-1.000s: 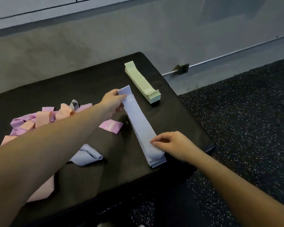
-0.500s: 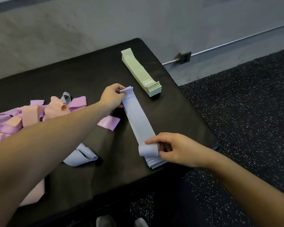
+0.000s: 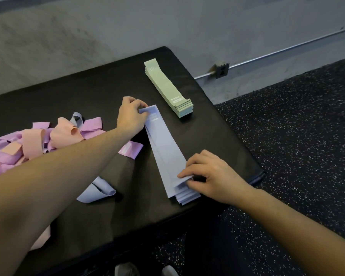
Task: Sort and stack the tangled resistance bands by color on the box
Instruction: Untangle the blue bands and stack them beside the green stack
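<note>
While stretched flat, blue band (image 3: pixel 165 150) ends under both hands' fingers (image 3: pixel 184 173)

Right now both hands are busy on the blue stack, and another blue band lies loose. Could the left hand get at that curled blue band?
Probably yes. The curled blue band lies uncovered on the box, just beside the left forearm; the left hand need only let go of the blue stack and draw back.

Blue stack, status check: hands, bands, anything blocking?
Left hand pinches far end, right hand pinches near end of blue stack. Green stack done. Loose blue band unsorted. Nothing blocking.
</note>
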Demonstrator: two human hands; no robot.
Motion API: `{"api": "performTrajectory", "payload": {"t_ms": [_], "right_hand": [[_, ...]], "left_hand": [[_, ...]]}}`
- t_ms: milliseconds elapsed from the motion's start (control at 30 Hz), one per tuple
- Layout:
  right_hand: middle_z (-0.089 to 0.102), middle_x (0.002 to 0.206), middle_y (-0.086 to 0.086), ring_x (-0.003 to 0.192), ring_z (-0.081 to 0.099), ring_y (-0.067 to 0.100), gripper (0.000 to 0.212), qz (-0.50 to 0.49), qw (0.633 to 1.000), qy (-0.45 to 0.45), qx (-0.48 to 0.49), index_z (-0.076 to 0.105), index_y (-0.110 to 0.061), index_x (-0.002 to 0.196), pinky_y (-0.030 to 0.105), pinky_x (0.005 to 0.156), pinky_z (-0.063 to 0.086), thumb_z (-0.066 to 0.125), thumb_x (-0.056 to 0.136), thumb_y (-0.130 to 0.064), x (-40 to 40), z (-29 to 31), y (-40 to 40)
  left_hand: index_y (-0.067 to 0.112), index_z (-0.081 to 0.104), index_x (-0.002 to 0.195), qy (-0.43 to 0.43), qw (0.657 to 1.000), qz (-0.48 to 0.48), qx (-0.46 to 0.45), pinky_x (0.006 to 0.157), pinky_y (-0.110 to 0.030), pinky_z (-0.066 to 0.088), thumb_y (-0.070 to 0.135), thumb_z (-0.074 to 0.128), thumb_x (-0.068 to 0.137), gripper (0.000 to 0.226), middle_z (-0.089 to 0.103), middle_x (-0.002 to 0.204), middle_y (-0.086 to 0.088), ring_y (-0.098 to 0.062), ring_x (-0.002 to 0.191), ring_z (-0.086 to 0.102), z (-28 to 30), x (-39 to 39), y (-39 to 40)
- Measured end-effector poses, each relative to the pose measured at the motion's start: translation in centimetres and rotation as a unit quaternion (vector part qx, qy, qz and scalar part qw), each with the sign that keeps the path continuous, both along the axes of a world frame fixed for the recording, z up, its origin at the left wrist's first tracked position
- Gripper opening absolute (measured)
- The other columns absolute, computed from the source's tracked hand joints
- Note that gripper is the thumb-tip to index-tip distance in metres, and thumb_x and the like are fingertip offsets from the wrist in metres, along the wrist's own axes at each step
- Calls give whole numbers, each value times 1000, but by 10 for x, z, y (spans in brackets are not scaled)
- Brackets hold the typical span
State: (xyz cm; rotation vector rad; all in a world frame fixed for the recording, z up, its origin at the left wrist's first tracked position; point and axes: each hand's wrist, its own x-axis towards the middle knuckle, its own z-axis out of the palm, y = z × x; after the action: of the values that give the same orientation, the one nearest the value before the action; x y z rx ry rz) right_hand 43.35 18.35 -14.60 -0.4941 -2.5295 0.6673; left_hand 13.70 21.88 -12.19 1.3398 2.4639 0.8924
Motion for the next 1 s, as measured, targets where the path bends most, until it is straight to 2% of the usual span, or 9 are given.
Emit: {"api": "performTrajectory", "payload": {"t_ms": [167, 333, 433, 500, 633, 733, 800, 867, 1000], "right_hand": [[62, 100, -14, 88, 44, 4, 18, 36, 998, -46, 5, 78, -32, 102, 35, 82, 50, 66, 89, -39, 3, -5, -2], [62, 99, -14, 87, 48, 6, 25, 25, 998, -52, -6, 79, -31, 99, 25, 85, 47, 62, 89, -47, 3, -1, -4], [59, 98, -17, 88, 48, 5, 33, 3, 999, -34, -27, 78, -31, 100, 15, 85, 42, 63, 87, -57, 5, 2, -8], [58, 100, -20, 93, 50, 5, 40, -14, 998, -31, -51, 76, -33, 104, 12, 88, 39, 62, 85, -65, 6, 8, -11], [58, 106, -21, 104, 52, 4, 42, -80, 986, -48, -137, 70, -37, 109, 20, 91, 45, 56, 86, -69, 2, 19, -13], [60, 130, -15, 121, 55, 4, 47, -122, 967, -67, -212, 61, -31, 133, 29, 105, 47, 65, 91, -51, -4, 19, -13], [53, 147, -4, 134, 50, 10, 55, -149, 940, -70, -298, 48, -27, 148, 32, 113, 41, 65, 96, -36, -8, 20, -17], [47, 154, 1, 139, 46, 12, 59, -164, 900, -32, -403, 39, -27, 154, 32, 116, 36, 62, 99, -30, -13, 22, -24], [40, 159, -3, 142, 40, 11, 57, -184, 865, 1, -467, 31, -28, 158, 27, 112, 32, 49, 105, -32, -20, 27, -43]], "left_hand": [[20, 61, 123, -44, 999, -5, -22, 77, -23, 47, 14, 60, 99, 25, 62, 113, 1, -15, 102, 60, 4, 0, 0], [17, 61, 133, -25, 999, -13, -32, 93, -26, 46, 18, 61, 100, 32, 56, 137, -3, -18, 118, 58, 12, 0, -4], [16, 55, 132, -45, 998, 12, -32, 85, -22, 46, 23, 58, 102, 31, 42, 145, -3, -15, 106, 59, 16, 6, -13], [16, 53, 125, -65, 997, 22, -39, 74, -21, 46, 24, 56, 102, 25, 43, 137, -4, -12, 90, 58, 19, 10, -23], [17, 55, 113, -99, 992, -17, -74, 63, -22, 43, 24, 56, 101, 14, 61, 104, -4, -13, 81, 59, 31, 23, -59], [19, 51, 116, -169, 979, -29, -109, 68, -24, 52, 28, 57, 102, 18, 62, 105, -2, -15, 88, 64, 33, 47, -91], [18, 44, 129, -327, 941, 15, -87, 87, -34, 59, 26, 58, 102, 31, 58, 124, -4, -19, 107, 64, 26, 69, -112], [16, 36, 145, -488, 870, 60, -45, 104, -44, 52, 23, 57, 102, 49, 49, 142, -5, -25, 126, 56, 15, 89, -125], [14, 37, 146, -604, 792, 90, -4, 106, -47, 49, 24, 51, 103, 46, 48, 146, -5, -29, 132, 51, 9, 114, -132]]}}
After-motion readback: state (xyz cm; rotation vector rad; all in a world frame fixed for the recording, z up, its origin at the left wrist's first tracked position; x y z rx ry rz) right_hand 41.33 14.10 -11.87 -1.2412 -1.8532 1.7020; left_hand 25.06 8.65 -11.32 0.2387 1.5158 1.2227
